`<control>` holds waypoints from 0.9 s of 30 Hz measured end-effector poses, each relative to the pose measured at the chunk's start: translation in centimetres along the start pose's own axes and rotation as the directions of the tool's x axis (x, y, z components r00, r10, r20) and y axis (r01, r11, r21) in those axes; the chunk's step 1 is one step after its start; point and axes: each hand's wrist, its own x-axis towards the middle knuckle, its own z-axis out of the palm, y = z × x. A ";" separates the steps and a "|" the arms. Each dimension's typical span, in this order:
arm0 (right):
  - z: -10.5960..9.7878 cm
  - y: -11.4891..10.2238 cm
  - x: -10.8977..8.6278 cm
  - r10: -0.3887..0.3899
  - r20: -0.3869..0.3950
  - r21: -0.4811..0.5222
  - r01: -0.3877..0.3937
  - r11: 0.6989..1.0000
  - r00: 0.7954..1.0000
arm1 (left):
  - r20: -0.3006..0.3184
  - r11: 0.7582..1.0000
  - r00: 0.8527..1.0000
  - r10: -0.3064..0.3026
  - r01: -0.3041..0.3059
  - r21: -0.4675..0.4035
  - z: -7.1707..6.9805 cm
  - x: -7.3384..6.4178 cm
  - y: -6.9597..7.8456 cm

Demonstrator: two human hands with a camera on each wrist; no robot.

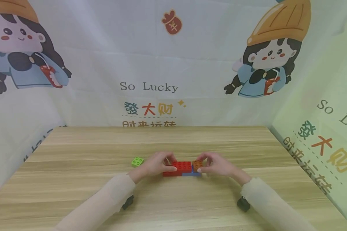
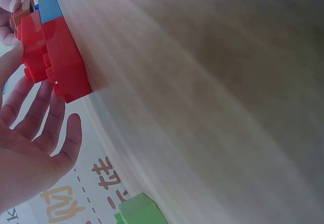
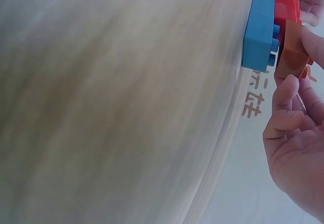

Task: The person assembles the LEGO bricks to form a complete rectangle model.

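Observation:
A lower red block and a blue block lie end to end on the table. Across them sits an upper red block, set back from both outer ends. My left hand holds that upper block at its left end, thumb in front and fingers behind. Between thumb and fingers, my right hand pinches an orange-brown block over the blue one's right end. Several blue studs show below it in the right wrist view, where it looks slightly tilted.
A light green block with studs on top lies on the wooden table, left of my left hand. Printed cloth hangs behind the table and along its sides. Dark devices are worn at both wrists.

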 end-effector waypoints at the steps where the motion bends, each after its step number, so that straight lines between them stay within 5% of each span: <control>1: 0.1 -0.1 0.1 0.014 -0.003 0.000 -0.014 1.000 1.000 | 0.002 1.000 1.000 0.000 0.000 -0.006 0.0 0.0 0.0; 11: 0.6 2.2 0.9 0.008 -0.006 -0.022 -0.008 1.000 1.000 | 0.005 0.999 1.000 0.006 -0.006 -0.032 0.1 0.1 -0.1; 27: 0.6 1.8 1.0 0.045 0.008 -0.086 -0.044 0.995 0.999 | 0.010 1.000 1.000 0.006 -0.006 -0.011 0.0 0.1 -0.2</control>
